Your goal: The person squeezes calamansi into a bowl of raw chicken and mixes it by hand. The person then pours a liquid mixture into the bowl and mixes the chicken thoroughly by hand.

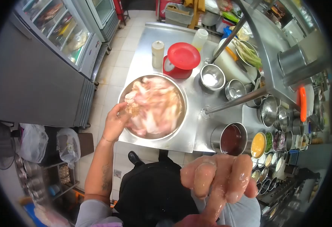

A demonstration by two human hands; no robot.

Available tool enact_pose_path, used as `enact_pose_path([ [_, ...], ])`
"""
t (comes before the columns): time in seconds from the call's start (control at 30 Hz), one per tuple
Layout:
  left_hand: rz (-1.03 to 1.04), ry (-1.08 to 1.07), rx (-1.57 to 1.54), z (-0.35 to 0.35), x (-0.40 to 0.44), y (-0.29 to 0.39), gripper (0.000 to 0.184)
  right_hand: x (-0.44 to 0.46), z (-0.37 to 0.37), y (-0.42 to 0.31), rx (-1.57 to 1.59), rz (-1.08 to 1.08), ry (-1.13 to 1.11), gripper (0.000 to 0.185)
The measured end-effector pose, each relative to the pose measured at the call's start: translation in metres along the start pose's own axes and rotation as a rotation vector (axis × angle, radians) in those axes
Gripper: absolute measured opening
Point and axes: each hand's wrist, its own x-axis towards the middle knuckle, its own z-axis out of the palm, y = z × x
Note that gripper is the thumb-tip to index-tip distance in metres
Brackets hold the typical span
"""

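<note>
A large round metal bowl (186, 108) of raw, pale pink meat (154, 102) stands on the steel table; the meat is blurred by motion. My left hand (117, 120) grips the bowl's left rim, its fingertips beside the meat. Close to the camera at the lower right, my right hand (219, 179) is raised off the table. Its fingers are wet and shiny, partly bent and apart, with nothing in them.
Behind the bowl stand a red scale (183, 56), a pale bottle (157, 55) and a clear bottle (200, 39). Right of it are small metal bowls (212, 76), a pot of dark red liquid (232, 139), yellow liquid (258, 145) in a container, and a shelf post (236, 101).
</note>
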Motion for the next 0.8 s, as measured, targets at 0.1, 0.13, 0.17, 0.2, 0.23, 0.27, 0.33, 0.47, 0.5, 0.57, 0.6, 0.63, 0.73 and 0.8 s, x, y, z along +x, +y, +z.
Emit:
enact_pose_path([
  [0.1, -0.053, 0.106, -0.051, 0.016, -0.010, -0.004, 0.059, -0.020, -0.037, 0.010, -0.327, 0.206, 0.790, 0.024],
  [0.13, -0.062, 0.065, -0.109, 0.023, -0.009, -0.007, 0.074, -0.034, -0.094, 0.028, -0.705, 0.324, 0.665, 0.018],
  [0.17, -0.148, 0.019, -0.057, 0.033, -0.015, -0.001, 0.083, -0.057, -0.138, 0.047, -1.025, 0.639, 0.666, 0.025],
  [0.2, -0.218, -0.031, -0.007, 0.043, -0.012, 0.009, 0.092, -0.081, -0.175, 0.065, -1.315, 0.965, 0.568, 0.051],
  [0.23, -0.146, 0.007, 0.039, 0.049, 0.002, -0.018, 0.100, -0.092, -0.194, 0.087, -1.350, 1.146, 0.571, 0.056],
  [0.27, -0.072, 0.043, 0.084, 0.054, 0.015, -0.046, 0.109, -0.102, -0.207, 0.106, -1.382, 1.329, 0.570, 0.062],
  [0.33, -0.068, 0.015, 0.070, 0.067, 0.020, -0.030, 0.109, -0.149, -0.245, 0.148, -1.049, 1.305, 0.768, 0.062],
  [0.47, -0.137, -0.020, -0.026, 0.073, 0.057, -0.055, 0.095, -0.173, -0.264, 0.162, -0.195, 1.297, 1.009, 0.050],
  [0.5, -0.117, -0.023, -0.022, 0.067, 0.076, -0.075, 0.095, -0.179, -0.275, 0.168, 0.050, 1.303, 1.061, 0.047],
  [0.57, 0.040, -0.150, -0.109, 0.060, 0.107, -0.113, 0.075, -0.170, -0.274, 0.170, 0.029, 1.340, 1.085, 0.041],
  [0.6, 0.047, -0.156, -0.111, 0.060, 0.094, -0.089, 0.075, -0.160, -0.267, 0.168, -0.021, 1.275, 1.048, 0.039],
  [0.63, 0.023, -0.193, -0.217, 0.062, 0.077, -0.068, 0.071, -0.154, -0.255, 0.167, -0.065, 1.217, 1.016, 0.038],
  [0.73, 0.007, -0.222, -0.282, 0.060, 0.038, -0.004, 0.067, -0.115, -0.220, 0.151, -0.170, 1.222, 1.089, 0.033],
  [0.8, 0.038, -0.207, -0.136, 0.051, 0.028, 0.022, 0.068, -0.110, -0.217, 0.145, -0.368, 1.231, 0.971, 0.033],
])
